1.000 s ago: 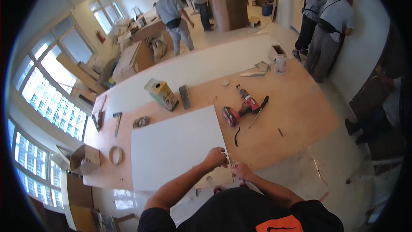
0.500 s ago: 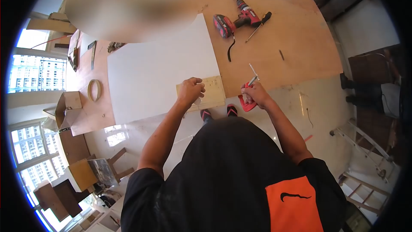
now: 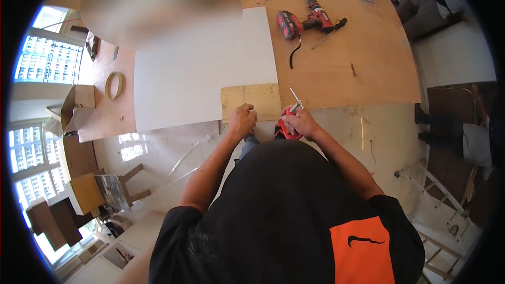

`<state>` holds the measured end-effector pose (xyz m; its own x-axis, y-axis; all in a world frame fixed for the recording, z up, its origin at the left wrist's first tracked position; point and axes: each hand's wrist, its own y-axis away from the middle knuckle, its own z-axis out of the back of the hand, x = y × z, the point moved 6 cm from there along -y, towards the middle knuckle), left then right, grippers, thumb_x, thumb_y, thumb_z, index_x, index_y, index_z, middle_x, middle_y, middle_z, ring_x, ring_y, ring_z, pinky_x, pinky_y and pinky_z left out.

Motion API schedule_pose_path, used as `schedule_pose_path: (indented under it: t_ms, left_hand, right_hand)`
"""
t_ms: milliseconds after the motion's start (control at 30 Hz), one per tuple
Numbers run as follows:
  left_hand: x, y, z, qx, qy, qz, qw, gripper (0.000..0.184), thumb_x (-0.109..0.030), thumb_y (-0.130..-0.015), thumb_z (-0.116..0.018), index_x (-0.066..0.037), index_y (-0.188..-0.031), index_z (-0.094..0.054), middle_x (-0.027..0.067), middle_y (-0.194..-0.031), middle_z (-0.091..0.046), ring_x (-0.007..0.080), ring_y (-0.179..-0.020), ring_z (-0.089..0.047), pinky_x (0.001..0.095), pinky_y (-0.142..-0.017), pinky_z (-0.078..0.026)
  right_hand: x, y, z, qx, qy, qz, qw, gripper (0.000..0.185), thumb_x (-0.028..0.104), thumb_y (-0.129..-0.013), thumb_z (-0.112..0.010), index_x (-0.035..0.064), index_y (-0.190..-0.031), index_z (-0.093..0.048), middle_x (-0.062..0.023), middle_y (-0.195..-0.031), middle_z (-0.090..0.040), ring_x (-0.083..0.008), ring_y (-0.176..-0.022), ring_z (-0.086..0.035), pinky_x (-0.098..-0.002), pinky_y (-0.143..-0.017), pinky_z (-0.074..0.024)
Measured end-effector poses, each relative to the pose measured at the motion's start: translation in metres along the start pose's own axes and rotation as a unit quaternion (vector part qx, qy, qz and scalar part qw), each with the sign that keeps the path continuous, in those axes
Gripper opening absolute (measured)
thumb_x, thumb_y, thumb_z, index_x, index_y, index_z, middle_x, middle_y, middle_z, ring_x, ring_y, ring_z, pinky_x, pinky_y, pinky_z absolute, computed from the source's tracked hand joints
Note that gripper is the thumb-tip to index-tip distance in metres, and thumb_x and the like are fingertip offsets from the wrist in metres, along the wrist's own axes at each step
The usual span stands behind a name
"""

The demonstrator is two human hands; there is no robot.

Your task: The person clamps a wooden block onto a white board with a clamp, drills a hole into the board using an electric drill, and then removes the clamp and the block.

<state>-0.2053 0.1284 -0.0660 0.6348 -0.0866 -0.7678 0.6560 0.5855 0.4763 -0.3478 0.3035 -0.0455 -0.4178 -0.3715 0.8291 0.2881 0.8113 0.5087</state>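
Note:
My right hand is closed around a red G-clamp, its silver screw pointing up and left past my fingers. The clamp's red frame is partly behind the hand, just off the table's near edge. My left hand is at the front edge of a small yellowish wooden board, fingers bent and a little apart. Its fingertips overlap the board, and I cannot tell whether they press on it. Beneath the board lies a large white sheet, flush with it at the right side.
On the wooden table lie a red cordless drill, a screwdriver and a thin metal bit. A roll of tape stands at the left. Another person is at the far right, near a ladder.
My right hand has brought the clamp left, closer to the board's corner. My left hand has drawn back from over the board to its front edge. The view has also shifted slightly.

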Motion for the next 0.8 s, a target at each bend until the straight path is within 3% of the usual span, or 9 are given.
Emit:
schedule_pose_path:
  t_ms: [167,267,367,400,467,567,600,700,800]
  left_hand:
    - [0.0,0.012,0.011,-0.109,-0.124,-0.081,0.983,0.043,-0.026,-0.088,-0.062,0.005,-0.116,-0.071,0.0276,-0.097,-0.073,0.0446,-0.098,-0.07,0.0497,-0.089,-0.054]
    - [0.0,0.02,0.014,-0.073,-0.252,-0.027,0.964,0.043,-0.031,-0.087,-0.066,0.003,-0.113,-0.072,0.0281,-0.099,-0.072,0.0446,-0.096,-0.069,0.0489,-0.086,-0.055]
    - [0.033,0.022,0.018,-0.039,-0.192,0.086,0.977,0.043,-0.037,-0.089,-0.069,0.0,-0.111,-0.073,0.0273,-0.093,-0.074,0.0416,-0.092,-0.072,0.0523,-0.08,-0.055]
    - [0.053,0.027,0.018,-0.033,-0.047,0.165,0.985,0.046,-0.04,-0.091,-0.069,-0.001,-0.114,-0.072,0.0265,-0.096,-0.074,0.04,-0.093,-0.073,0.0519,-0.08,-0.055]
    - [0.09,0.041,0.009,-0.014,0.239,0.306,0.921,0.051,-0.046,-0.093,-0.069,-0.003,-0.12,-0.07,0.0248,-0.101,-0.074,0.0368,-0.095,-0.073,0.0512,-0.08,-0.055]
    - [0.118,0.048,0.011,-0.035,0.416,0.335,0.845,0.076,-0.05,-0.095,-0.068,0.007,-0.141,-0.046,0.0342,-0.138,-0.057,0.0426,-0.111,-0.068,0.0589,-0.089,-0.054]
    - [0.12,0.046,0.007,-0.001,0.507,0.309,0.804,0.07,-0.042,-0.098,-0.067,0.004,-0.144,-0.039,0.0289,-0.143,-0.051,0.0408,-0.12,-0.062,0.0545,-0.095,-0.054]
    - [0.119,0.029,-0.002,-0.041,0.603,0.224,0.765,0.047,-0.035,-0.1,-0.066,-0.004,-0.133,-0.054,0.0215,-0.128,-0.061,0.0378,-0.116,-0.065,0.0511,-0.095,-0.051]
    - [0.116,0.022,-0.014,-0.089,0.605,0.252,0.75,0.045,-0.033,-0.102,-0.064,-0.003,-0.134,-0.052,0.0204,-0.127,-0.062,0.0381,-0.12,-0.063,0.0522,-0.099,-0.05]
  right_hand:
    - [-0.012,-0.008,-0.003,-0.022,0.02,0.008,1.0,0.009,0.008,-0.095,-0.063,0.0011,-0.098,-0.059,-0.0014,-0.063,-0.055,-0.0095,-0.046,-0.053,-0.0289,-0.049,-0.0492]
    - [-0.01,-0.012,-0.002,-0.033,0.018,0.053,0.998,0.011,0.008,-0.095,-0.063,0.0012,-0.102,-0.059,-0.0012,-0.066,-0.055,-0.0087,-0.048,-0.052,-0.0279,-0.048,-0.0472]
    - [-0.007,-0.011,-0.004,-0.027,0.01,0.061,0.998,0.013,0.008,-0.095,-0.063,0.0017,-0.105,-0.058,-0.001,-0.069,-0.055,-0.0081,-0.05,-0.051,-0.027,-0.048,-0.0457]
    - [-0.007,-0.01,-0.004,-0.027,0.006,0.063,0.998,0.013,0.009,-0.095,-0.063,0.0018,-0.106,-0.058,-0.0008,-0.069,-0.055,-0.0079,-0.05,-0.051,-0.0268,-0.048,-0.0458]
    - [-0.008,-0.009,-0.002,-0.031,-0.003,0.068,0.997,0.014,0.009,-0.095,-0.062,0.0021,-0.107,-0.057,-0.0006,-0.07,-0.055,-0.0077,-0.05,-0.05,-0.0265,-0.049,-0.046]
    - [-0.003,-0.002,0.0,-0.022,0.006,0.055,0.998,0.014,0.011,-0.097,-0.06,0.0037,-0.108,-0.058,0.0011,-0.066,-0.053,-0.0085,-0.052,-0.053,-0.0348,-0.065,-0.0601]
    - [-0.006,-0.001,0.004,-0.029,0.0,0.046,0.999,0.014,0.011,-0.097,-0.06,0.0037,-0.108,-0.058,0.001,-0.065,-0.053,-0.0084,-0.051,-0.053,-0.0349,-0.065,-0.0601]
    - [-0.011,-0.003,0.004,-0.034,-0.017,0.032,0.999,0.014,0.012,-0.096,-0.061,0.0033,-0.107,-0.058,0.001,-0.064,-0.052,-0.0084,-0.051,-0.053,-0.0351,-0.065,-0.06]
    - [-0.009,-0.002,0.003,-0.027,-0.014,0.039,0.999,0.015,0.011,-0.096,-0.061,0.0026,-0.108,-0.058,0.0011,-0.063,-0.051,-0.0086,-0.051,-0.053,-0.0339,-0.062,-0.0587]
